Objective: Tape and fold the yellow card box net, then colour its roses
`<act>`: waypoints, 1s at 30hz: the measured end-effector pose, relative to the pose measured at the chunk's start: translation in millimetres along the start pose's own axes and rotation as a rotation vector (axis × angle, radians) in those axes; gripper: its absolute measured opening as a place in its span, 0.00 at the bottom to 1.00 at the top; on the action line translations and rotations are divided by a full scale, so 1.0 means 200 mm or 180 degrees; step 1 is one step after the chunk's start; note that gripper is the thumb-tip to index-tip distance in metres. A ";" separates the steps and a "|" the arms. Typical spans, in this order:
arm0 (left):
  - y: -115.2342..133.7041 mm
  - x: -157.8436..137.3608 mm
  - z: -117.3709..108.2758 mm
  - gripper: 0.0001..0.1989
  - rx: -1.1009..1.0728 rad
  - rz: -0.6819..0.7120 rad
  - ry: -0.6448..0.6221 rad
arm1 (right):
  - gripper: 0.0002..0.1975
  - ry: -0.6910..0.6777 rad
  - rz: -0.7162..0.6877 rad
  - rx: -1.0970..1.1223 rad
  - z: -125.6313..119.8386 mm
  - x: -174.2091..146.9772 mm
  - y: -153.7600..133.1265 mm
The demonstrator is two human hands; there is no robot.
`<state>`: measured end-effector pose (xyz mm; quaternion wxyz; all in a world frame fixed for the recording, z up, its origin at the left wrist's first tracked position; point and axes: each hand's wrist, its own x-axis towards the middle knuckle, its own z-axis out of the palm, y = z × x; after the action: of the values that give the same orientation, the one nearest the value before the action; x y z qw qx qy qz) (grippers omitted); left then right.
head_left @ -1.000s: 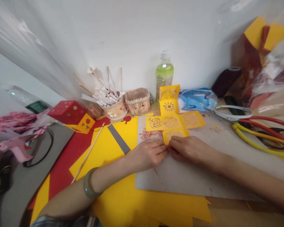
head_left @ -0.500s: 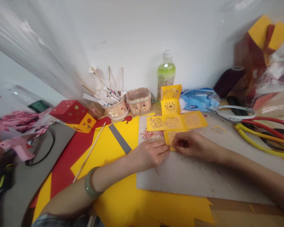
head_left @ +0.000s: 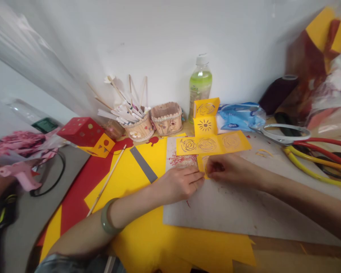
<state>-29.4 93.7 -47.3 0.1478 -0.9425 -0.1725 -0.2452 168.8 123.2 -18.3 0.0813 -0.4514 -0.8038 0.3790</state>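
Observation:
A cross-shaped yellow paper cutout (head_left: 219,141) lies on the grey board (head_left: 216,212), its panels pierced with rose-like swirls and one sunburst. The far end panel stands folded up, and the panel at the right is slightly raised. My right hand (head_left: 227,169) is closed, thumb and forefinger pinching the near panel from its right side. Against that panel's lower left corner, my left hand (head_left: 184,184) has its fingers bent and pressed together on the paper. Both hands partly cover the near panel, and the fingertips are partly hidden.
Behind stand a green drink bottle (head_left: 200,85), a blue wipes pack (head_left: 240,116) and two wooden baskets (head_left: 167,119). Scissors (head_left: 285,133) and coloured-handled tools (head_left: 321,165) lie right. Left are a ruler (head_left: 143,163), stick (head_left: 108,180), red-yellow box (head_left: 86,136) and pink glue gun (head_left: 21,175).
The view has tilted slightly, so the things at the back sit a little higher in the picture. Both hands keep nearly the same place at the cutout's near panel.

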 end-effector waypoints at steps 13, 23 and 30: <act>0.00 0.00 0.00 0.13 -0.0049 0.0012 0.0011 | 0.02 -0.0486 0.0300 0.0093 -0.05 0.05 0.00; -0.01 0.00 0.00 0.13 -0.0073 0.0032 0.0017 | 0.02 -0.0331 0.0398 -0.0104 -0.04 0.05 -0.02; -0.01 0.00 0.00 0.13 -0.0076 0.0022 -0.0006 | 0.01 -0.0109 0.0474 -0.0199 -0.02 0.05 -0.02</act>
<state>-30.0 95.0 -47.8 0.1372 -0.9450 -0.1665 -0.2459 162.5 131.8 -15.3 0.0250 -0.5056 -0.7807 0.3664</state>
